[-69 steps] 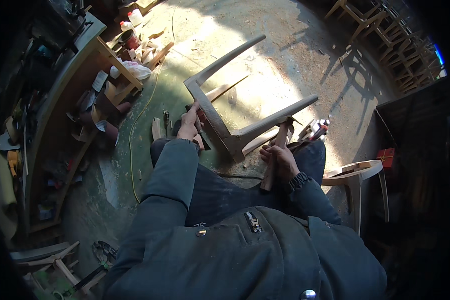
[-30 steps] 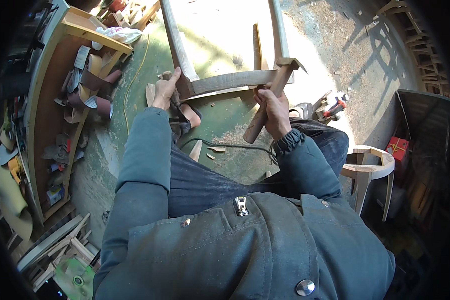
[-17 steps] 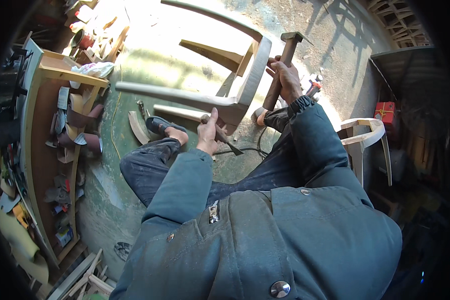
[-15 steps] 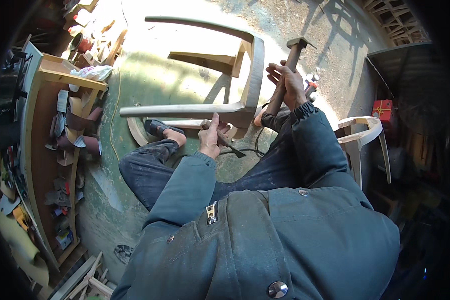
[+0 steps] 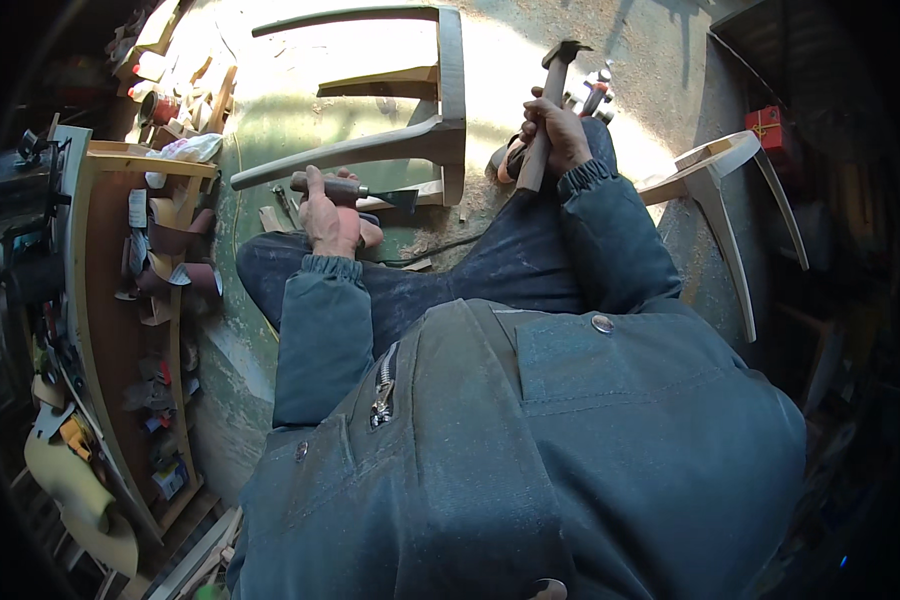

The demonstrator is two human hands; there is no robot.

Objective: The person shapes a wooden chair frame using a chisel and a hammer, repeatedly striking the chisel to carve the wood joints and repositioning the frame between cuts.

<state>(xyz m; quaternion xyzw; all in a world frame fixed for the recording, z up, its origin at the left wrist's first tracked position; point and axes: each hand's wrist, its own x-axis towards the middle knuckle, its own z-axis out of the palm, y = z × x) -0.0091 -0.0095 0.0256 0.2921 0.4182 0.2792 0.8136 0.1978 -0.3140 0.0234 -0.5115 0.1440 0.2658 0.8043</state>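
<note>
L hand (image 5: 332, 222) clamped on chisel (image 5: 361, 191) handle, blade to R; R hand (image 5: 562, 137) round hammer (image 5: 554, 80) shaft, head away from body. Frame (image 5: 452, 105) on floor (image 5: 275, 125) ahead, just beyond chisel. Prob. stiff, fairly light, not slippery; best gripped at thick corner, clear of blade.

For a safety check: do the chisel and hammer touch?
Apart: the head view shows a gap between the chisel in the left hand and the hammer in the right hand.

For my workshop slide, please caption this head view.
Left hand gripping a chisel, right hand gripping a hammer, before a wooden frame.
</note>
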